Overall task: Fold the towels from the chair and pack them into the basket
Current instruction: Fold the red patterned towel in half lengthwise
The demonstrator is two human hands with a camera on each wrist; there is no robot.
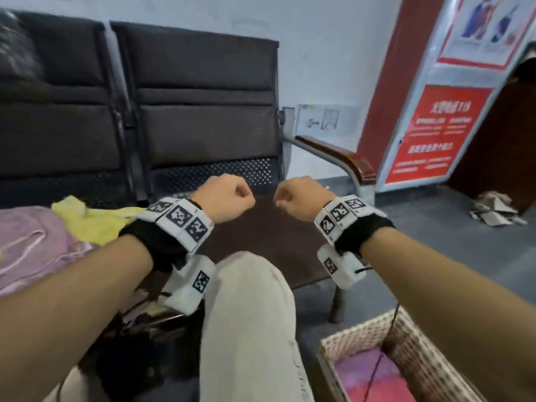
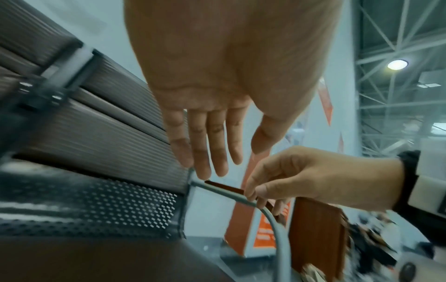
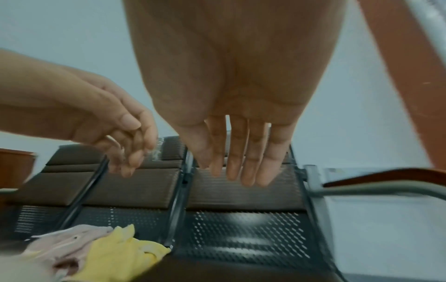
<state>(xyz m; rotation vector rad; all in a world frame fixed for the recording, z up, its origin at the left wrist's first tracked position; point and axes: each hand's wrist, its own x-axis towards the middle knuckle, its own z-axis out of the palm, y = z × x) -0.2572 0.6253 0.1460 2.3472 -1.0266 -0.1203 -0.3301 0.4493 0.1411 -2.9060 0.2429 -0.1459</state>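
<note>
A yellow towel (image 1: pixel 95 221) (image 3: pixel 123 255) and a pink towel (image 1: pixel 34 250) (image 3: pixel 60 246) lie crumpled on the left chair seat. The woven basket (image 1: pixel 362 329) stands on the floor at lower right, with a folded pink-red towel (image 1: pixel 374 378) inside. My left hand (image 1: pixel 232 195) (image 2: pixel 210 152) and right hand (image 1: pixel 301 198) (image 3: pixel 241 162) hover side by side above the bare dark seat (image 1: pixel 261 227) of the right chair. Their fingers hang down, relaxed, and hold nothing. The towels sit to the left of my left hand.
A wood-topped metal armrest (image 1: pixel 342 158) bounds the right chair. My knee in pale trousers (image 1: pixel 249 314) is in front of the seat. A red sign stand (image 1: pixel 435 132) and crumpled paper (image 1: pixel 493 210) are on the floor at the right.
</note>
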